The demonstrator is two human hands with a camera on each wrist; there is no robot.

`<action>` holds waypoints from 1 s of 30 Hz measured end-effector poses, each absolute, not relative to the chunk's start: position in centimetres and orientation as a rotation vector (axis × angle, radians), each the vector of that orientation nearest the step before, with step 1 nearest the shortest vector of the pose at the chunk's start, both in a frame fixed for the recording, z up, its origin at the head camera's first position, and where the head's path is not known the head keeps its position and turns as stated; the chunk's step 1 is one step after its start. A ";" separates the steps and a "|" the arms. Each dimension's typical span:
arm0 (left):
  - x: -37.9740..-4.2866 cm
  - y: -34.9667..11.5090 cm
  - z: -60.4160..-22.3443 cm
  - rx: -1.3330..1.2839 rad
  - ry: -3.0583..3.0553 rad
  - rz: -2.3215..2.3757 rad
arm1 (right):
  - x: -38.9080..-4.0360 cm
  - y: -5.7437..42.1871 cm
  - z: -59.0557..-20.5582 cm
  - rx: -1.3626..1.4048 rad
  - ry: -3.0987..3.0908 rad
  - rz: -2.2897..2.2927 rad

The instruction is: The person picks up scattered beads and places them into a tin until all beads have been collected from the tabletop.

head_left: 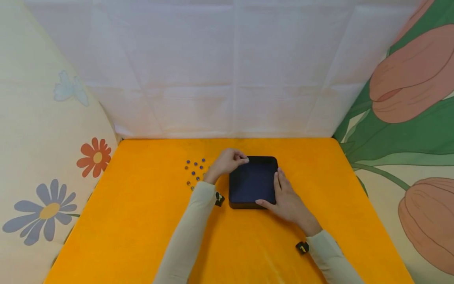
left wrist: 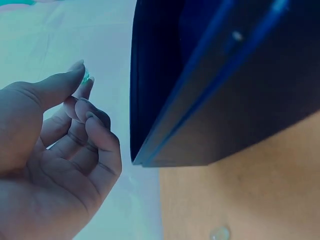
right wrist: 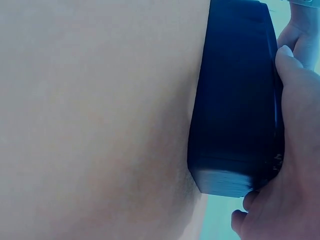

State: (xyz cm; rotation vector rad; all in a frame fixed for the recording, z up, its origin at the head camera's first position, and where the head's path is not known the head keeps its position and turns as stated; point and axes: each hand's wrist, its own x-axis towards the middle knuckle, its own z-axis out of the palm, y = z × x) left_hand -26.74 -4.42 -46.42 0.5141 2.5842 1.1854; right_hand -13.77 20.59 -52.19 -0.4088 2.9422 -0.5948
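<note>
In the head view, a square black tray with low walls sits on the orange cloth. My left hand is over its far left corner, thumb and forefinger pinching a small shiny piece. Between those fingertips, the left wrist view shows it as a greenish glassy bead, mostly hidden. My right hand rests spread across the tray's near right corner: the thumb lies on the front rim and the straight fingers along the right side. From the right wrist, the thumb shows along the rim of the tray.
Several small round glass beads, dark blue and amber, lie scattered left of the tray, partly behind the left forearm. One clear bead shows low in the left wrist view. A white sheet hangs behind the table.
</note>
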 end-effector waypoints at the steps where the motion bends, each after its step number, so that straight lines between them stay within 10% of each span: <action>1: -26.8 -4.3 -46.5 0.515 2.583 1.188 | -13.7 20.6 -52.2 -0.406 2.940 -0.596; 30: -27.9 0.6 -46.7 0.614 2.556 1.131 | -13.8 20.6 -52.4 -0.408 2.942 -0.616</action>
